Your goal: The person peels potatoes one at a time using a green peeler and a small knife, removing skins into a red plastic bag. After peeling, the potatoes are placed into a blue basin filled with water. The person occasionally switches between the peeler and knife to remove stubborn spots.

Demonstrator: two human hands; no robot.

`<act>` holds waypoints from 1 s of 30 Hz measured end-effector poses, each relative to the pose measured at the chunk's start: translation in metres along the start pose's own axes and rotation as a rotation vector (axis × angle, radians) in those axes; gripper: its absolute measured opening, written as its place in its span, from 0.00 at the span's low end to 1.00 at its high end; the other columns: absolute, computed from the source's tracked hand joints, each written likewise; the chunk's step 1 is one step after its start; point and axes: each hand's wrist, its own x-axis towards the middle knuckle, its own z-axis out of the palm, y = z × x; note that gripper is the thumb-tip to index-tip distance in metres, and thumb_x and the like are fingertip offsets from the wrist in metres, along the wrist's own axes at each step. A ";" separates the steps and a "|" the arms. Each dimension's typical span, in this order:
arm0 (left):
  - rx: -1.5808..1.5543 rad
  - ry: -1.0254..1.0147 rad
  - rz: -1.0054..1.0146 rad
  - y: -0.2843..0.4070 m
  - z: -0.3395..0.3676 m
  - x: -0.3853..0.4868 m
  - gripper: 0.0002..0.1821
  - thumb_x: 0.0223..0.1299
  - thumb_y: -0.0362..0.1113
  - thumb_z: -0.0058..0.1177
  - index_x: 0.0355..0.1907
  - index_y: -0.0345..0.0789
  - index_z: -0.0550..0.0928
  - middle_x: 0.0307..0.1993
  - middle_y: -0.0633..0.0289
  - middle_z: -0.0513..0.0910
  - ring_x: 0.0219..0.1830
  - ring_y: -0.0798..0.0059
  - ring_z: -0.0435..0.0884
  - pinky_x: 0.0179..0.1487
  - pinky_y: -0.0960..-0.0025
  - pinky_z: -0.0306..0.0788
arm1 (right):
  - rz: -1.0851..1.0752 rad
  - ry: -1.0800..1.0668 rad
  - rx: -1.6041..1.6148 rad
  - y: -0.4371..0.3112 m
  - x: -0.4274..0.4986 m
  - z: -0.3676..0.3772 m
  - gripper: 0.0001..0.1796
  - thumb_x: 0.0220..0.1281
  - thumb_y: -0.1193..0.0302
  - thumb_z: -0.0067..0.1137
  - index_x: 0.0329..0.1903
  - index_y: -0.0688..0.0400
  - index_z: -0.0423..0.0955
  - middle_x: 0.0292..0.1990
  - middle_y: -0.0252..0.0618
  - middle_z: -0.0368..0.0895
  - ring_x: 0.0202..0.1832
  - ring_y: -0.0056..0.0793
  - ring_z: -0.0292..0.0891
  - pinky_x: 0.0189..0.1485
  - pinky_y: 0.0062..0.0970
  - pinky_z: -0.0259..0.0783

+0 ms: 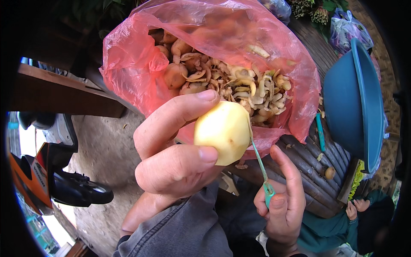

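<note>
A pale, peeled potato point(221, 133) with a small brown spot sits in my left hand point(173, 141), gripped between thumb and fingers. My right hand point(285, 205) holds a small knife point(260, 162) by its green handle. The thin blade touches the potato's right side, where a narrow strip of peel hangs. Just beyond is an open red plastic bag point(128, 61). Inside it, unpeeled potatoes point(175, 75) lie on the left and loose peelings point(247, 83) fill the middle and right. Part of the bag's contents is hidden behind my left hand and the potato.
A blue plastic basin point(343, 106) is tilted on its side at the right. Near it on the slatted bamboo surface point(316, 180) lie a green handle-like object point(320, 131) and a small round potato point(330, 172). A person's hands point(354, 206) show at lower right; a motorcycle point(41, 180) stands left.
</note>
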 end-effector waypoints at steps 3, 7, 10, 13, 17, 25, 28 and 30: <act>-0.035 0.018 0.016 0.000 0.000 -0.001 0.39 0.39 0.29 0.77 0.51 0.46 0.64 0.55 0.45 0.72 0.43 0.57 0.86 0.41 0.70 0.85 | 0.098 0.035 0.007 -0.006 -0.001 0.010 0.47 0.68 0.42 0.47 0.71 0.71 0.50 0.32 0.40 0.75 0.19 0.13 0.61 0.23 0.16 0.56; -0.103 0.088 0.050 -0.002 0.003 -0.004 0.40 0.39 0.28 0.77 0.52 0.46 0.64 0.56 0.45 0.72 0.45 0.55 0.85 0.43 0.68 0.85 | 0.193 0.023 0.058 -0.015 0.000 0.017 0.52 0.66 0.37 0.47 0.71 0.71 0.49 0.12 0.27 0.62 0.15 0.13 0.58 0.19 0.15 0.50; -0.098 0.057 0.055 -0.003 0.000 -0.006 0.42 0.38 0.28 0.77 0.54 0.46 0.64 0.58 0.44 0.70 0.46 0.54 0.85 0.43 0.69 0.85 | 0.212 -0.007 0.104 -0.017 0.001 0.016 0.51 0.66 0.38 0.47 0.71 0.71 0.49 0.14 0.30 0.64 0.14 0.13 0.56 0.18 0.16 0.49; -0.079 0.020 0.054 -0.005 -0.001 -0.008 0.43 0.38 0.29 0.77 0.55 0.46 0.63 0.58 0.43 0.69 0.45 0.55 0.85 0.43 0.70 0.85 | 0.267 -0.107 0.273 -0.014 0.003 0.008 0.49 0.67 0.39 0.47 0.70 0.71 0.50 0.14 0.31 0.64 0.14 0.13 0.55 0.16 0.16 0.48; -0.242 -0.056 -0.019 -0.009 0.000 -0.007 0.40 0.44 0.35 0.76 0.57 0.44 0.64 0.58 0.41 0.70 0.50 0.57 0.82 0.48 0.66 0.82 | 0.228 -0.222 0.396 -0.008 0.004 -0.006 0.42 0.73 0.48 0.45 0.74 0.67 0.45 0.19 0.27 0.63 0.21 0.12 0.58 0.23 0.15 0.50; -1.078 -0.137 -0.796 0.006 0.003 -0.018 0.41 0.46 0.32 0.75 0.62 0.29 0.66 0.55 0.52 0.77 0.56 0.69 0.78 0.60 0.68 0.71 | -0.128 0.079 -0.060 0.000 0.024 -0.023 0.54 0.60 0.37 0.53 0.69 0.72 0.53 0.60 0.52 0.73 0.17 0.12 0.62 0.19 0.14 0.55; -1.116 -0.120 -0.945 0.009 0.001 -0.021 0.41 0.48 0.35 0.74 0.62 0.27 0.67 0.53 0.55 0.79 0.55 0.72 0.79 0.59 0.71 0.71 | -0.097 0.033 -0.142 -0.004 0.028 -0.018 0.56 0.55 0.33 0.53 0.68 0.72 0.56 0.64 0.55 0.69 0.18 0.12 0.63 0.19 0.13 0.56; -1.108 -0.117 -0.895 0.008 0.001 -0.021 0.41 0.47 0.36 0.75 0.61 0.27 0.68 0.53 0.55 0.79 0.54 0.73 0.79 0.58 0.71 0.72 | -0.079 -0.033 -0.146 -0.006 0.032 -0.015 0.56 0.55 0.33 0.52 0.67 0.72 0.58 0.63 0.53 0.69 0.19 0.12 0.64 0.20 0.14 0.57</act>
